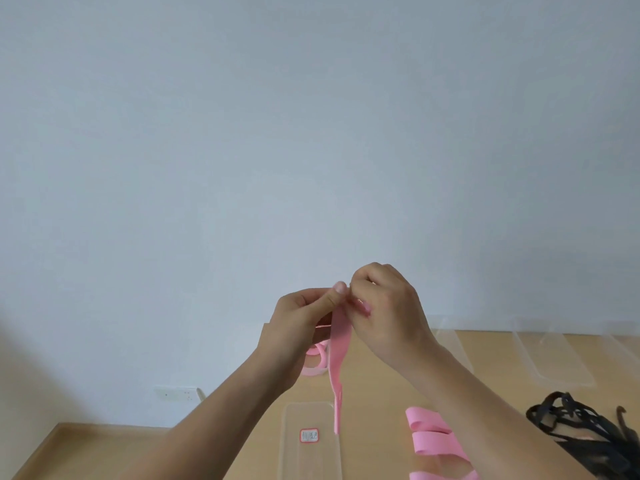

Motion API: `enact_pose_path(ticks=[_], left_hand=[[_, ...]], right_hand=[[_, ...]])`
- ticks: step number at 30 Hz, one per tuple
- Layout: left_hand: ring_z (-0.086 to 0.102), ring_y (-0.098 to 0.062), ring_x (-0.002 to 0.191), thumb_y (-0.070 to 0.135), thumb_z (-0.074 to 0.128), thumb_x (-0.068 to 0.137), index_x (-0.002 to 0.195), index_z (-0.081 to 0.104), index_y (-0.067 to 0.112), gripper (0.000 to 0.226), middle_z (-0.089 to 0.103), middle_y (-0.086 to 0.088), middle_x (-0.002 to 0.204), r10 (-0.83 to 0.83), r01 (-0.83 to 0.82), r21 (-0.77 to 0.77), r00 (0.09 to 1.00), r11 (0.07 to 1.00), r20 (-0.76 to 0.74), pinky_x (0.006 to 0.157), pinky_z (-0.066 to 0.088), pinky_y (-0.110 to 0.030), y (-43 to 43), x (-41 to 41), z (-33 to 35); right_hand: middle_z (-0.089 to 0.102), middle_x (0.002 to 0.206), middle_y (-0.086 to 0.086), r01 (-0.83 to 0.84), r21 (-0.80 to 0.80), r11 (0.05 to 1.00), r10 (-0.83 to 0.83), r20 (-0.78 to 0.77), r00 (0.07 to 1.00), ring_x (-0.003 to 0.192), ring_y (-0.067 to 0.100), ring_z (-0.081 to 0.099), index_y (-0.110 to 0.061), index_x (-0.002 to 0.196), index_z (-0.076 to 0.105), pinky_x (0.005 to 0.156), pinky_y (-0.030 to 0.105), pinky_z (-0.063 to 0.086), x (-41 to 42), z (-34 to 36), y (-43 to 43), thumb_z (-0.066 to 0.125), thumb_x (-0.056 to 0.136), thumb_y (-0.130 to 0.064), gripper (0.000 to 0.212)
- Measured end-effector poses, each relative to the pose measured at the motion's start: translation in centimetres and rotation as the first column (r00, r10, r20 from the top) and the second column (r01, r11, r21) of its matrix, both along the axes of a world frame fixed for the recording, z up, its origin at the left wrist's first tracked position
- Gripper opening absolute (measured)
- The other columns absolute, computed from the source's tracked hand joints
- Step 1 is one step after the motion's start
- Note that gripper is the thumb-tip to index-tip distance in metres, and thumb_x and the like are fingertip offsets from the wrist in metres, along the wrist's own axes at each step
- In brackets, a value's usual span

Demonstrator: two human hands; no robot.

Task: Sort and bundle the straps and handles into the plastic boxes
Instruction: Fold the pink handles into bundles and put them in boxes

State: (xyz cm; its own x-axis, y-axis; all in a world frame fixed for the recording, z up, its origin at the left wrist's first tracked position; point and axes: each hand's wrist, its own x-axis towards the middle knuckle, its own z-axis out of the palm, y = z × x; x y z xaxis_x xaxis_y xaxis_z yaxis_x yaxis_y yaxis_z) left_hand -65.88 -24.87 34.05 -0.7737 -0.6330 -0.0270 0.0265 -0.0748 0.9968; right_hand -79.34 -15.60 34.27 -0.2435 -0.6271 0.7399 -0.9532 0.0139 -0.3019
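My left hand and right hand were up together, fingers of both pinched tight on the top of a pink strap, strap hanging down over a clear box on the tabletop, more pink strap lying near, black straps far right.

matt pink cloth strap; clear glossy plastic box; wood table.

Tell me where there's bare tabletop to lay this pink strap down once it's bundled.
Bare wood shows on the table at its left end, left of the labelled clear box, and mid-right between the loose pink straps and the clear boxes at the back. The right edge is crowded by the black straps.
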Motion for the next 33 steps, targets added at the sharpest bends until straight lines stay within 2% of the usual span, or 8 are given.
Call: enact_pose_path(ticks=[5, 9, 15, 17, 19, 22, 27, 33], left_hand=[[0.069, -0.029, 0.092, 0.030, 0.062, 0.098, 0.096, 0.080, 0.009, 0.028, 0.075, -0.011, 0.094, -0.022, 0.023, 0.027, 1.000, 0.999, -0.020, 0.097, 0.053, -0.049, -0.7, -0.2, -0.2], [0.071, -0.027, 0.093, 0.008, 0.054, 0.092, 0.108, 0.076, 0.001, 0.028, 0.077, -0.019, 0.104, -0.053, 0.053, -0.017, 0.998, 0.998, -0.026, 0.094, 0.055, -0.044, -1.3, -0.1, -0.4], [0.068, -0.048, 0.108, 0.022, 0.068, 0.077, 0.110, 0.079, 0.020, 0.034, 0.078, -0.016, 0.111, 0.085, -0.082, -0.056, 0.995, 0.995, 0.053, 0.103, 0.048, -0.071, -1.2, -0.4, -1.1], [0.071, -0.043, 0.108, 0.025, 0.069, 0.077, 0.110, 0.078, 0.025, 0.034, 0.079, -0.009, 0.110, 0.099, -0.094, -0.074, 0.993, 0.993, 0.069, 0.102, 0.050, -0.069, -1.2, -0.4, -1.5], [0.074, -0.035, 0.106, 0.025, 0.070, 0.077, 0.112, 0.075, 0.026, 0.035, 0.080, -0.004, 0.109, 0.106, -0.101, -0.078, 0.992, 0.992, 0.071, 0.102, 0.053, -0.064, -1.2, -0.3, -1.7], [0.076, -0.026, 0.105, 0.032, 0.072, 0.077, 0.123, 0.065, 0.039, 0.047, 0.078, 0.004, 0.112, 0.105, -0.099, -0.078, 0.992, 0.992, 0.071, 0.101, 0.055, -0.059, -1.1, -0.3, -2.1], [0.075, -0.013, 0.106, 0.053, 0.075, 0.073, 0.122, 0.057, 0.057, 0.052, 0.070, 0.024, 0.115, 0.167, -0.162, -0.063, 0.982, 0.985, 0.084, 0.095, 0.060, -0.051, -0.6, -0.2, -2.2], [0.075, -0.023, 0.106, 0.048, 0.069, 0.079, 0.125, 0.060, 0.040, 0.048, 0.078, 0.005, 0.112, 0.181, -0.183, 0.007, 0.976, 0.983, 0.123, 0.095, 0.059, -0.054, 0.0, -0.3, -2.3]], right_hand=[[0.068, 0.096, 0.007, -0.068, 0.031, 0.997, 0.066, 0.051, 0.997, 0.068, 0.023, 0.063, -0.011, 0.086, 0.075, 0.058, 0.035, 0.055, -0.3, -0.5, 0.2, 0.072, 0.084, 0.002, 0.013], [0.070, 0.106, 0.009, -0.112, 0.058, 0.992, 0.104, 0.123, 0.987, 0.079, 0.022, 0.069, -0.015, 0.092, 0.078, 0.071, 0.033, 0.058, -0.1, -0.6, 0.4, 0.073, 0.084, -0.002, 0.016], [0.069, 0.109, -0.004, -0.141, 0.081, 0.987, 0.102, 0.366, 0.925, 0.103, 0.006, 0.064, -0.015, 0.098, 0.076, 0.077, 0.027, 0.058, -0.8, 0.4, 0.0, 0.070, 0.089, -0.009, 0.012], [0.067, 0.113, -0.011, -0.145, 0.208, 0.967, 0.051, 0.401, 0.914, 0.102, 0.005, 0.063, -0.017, 0.115, 0.071, 0.080, 0.028, 0.057, -1.1, 0.7, -0.1, 0.069, 0.092, -0.015, 0.023], [0.068, 0.100, -0.022, -0.191, 0.295, 0.936, 0.053, 0.420, 0.906, 0.091, 0.000, 0.065, -0.020, 0.113, 0.073, 0.081, 0.027, 0.057, -1.3, 0.8, -0.1, 0.067, 0.094, -0.017, 0.021], [0.066, 0.074, -0.028, -0.218, 0.295, 0.931, 0.074, 0.430, 0.900, 0.074, -0.003, 0.064, -0.021, 0.098, 0.076, 0.079, 0.026, 0.056, -1.1, 0.8, 0.0, 0.068, 0.091, -0.010, 0.016], [0.070, 0.079, -0.015, -0.168, 0.212, 0.963, 0.069, 0.407, 0.911, 0.078, 0.008, 0.067, -0.020, 0.092, 0.075, 0.077, 0.033, 0.056, -0.3, 0.1, -0.1, 0.069, 0.092, -0.014, 0.009], [0.069, 0.082, -0.008, -0.111, 0.112, 0.987, 0.079, 0.259, 0.963, 0.072, -0.002, 0.057, -0.018, 0.092, 0.076, 0.070, 0.018, 0.047, -0.2, -0.4, 0.1, 0.075, 0.088, -0.007, 0.011]])
